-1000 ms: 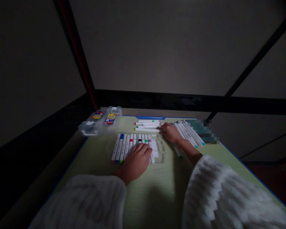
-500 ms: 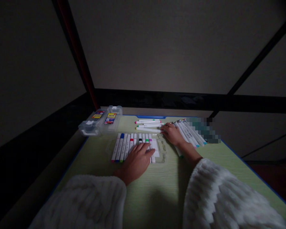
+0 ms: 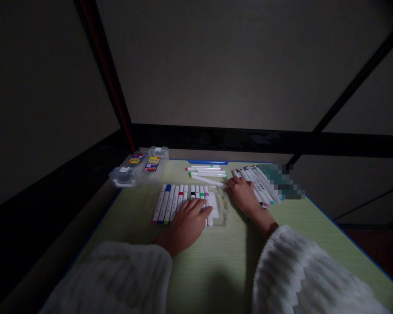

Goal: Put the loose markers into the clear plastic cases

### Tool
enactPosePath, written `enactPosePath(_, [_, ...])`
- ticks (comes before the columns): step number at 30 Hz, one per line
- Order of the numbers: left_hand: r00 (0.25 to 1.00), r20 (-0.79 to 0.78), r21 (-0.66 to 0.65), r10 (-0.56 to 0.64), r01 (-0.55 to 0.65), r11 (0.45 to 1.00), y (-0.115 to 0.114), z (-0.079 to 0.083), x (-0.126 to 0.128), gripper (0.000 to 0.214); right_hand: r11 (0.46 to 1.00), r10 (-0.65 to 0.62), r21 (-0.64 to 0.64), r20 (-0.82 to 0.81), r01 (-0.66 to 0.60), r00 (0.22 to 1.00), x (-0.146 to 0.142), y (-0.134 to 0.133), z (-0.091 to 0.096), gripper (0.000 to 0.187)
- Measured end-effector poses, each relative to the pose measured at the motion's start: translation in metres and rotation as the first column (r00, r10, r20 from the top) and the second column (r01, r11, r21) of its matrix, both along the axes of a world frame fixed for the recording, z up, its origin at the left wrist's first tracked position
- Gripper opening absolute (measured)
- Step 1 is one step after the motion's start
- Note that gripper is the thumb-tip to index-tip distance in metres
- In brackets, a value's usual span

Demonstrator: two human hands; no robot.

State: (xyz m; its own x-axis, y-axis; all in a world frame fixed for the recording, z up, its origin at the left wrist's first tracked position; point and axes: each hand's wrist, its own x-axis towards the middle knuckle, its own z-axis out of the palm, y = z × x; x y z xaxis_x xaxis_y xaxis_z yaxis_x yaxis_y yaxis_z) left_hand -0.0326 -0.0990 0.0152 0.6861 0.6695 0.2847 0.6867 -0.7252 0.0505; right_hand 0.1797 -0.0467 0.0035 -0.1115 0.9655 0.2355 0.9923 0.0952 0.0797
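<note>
My left hand (image 3: pixel 187 222) lies flat, fingers stretched out, on the near ends of a row of white markers with coloured caps (image 3: pixel 180 198) set in a clear plastic tray (image 3: pixel 223 208). My right hand (image 3: pixel 244 194) pinches the end of a white marker (image 3: pixel 207 180) that lies slanted just beyond the tray. Behind it a few more white markers (image 3: pixel 205 171) lie crosswise. Another fan of markers (image 3: pixel 258 183) lies under and right of my right hand.
A clear plastic case with coloured labels (image 3: pixel 140 168) stands at the back left of the pale green table (image 3: pixel 216 266). A blurred teal thing (image 3: pixel 281 181) sits at the back right. Dark bed-frame bars run behind the table.
My right hand has drawn back toward me from the crosswise markers, pulling one white marker with it so it now lies slanted. My left hand has stayed on the row.
</note>
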Motion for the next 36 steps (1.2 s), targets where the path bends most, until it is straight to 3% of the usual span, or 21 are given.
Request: enactPosePath(36, [0.996, 0.061, -0.029, -0.069, 0.071, 0.997, 0.0025, -0.0013, -0.0024, 0.029, 0.998, -0.002, 0.058, -0.142, 0.010, 0.990, 0.0019, 0.0004, 0.0009, 0.010])
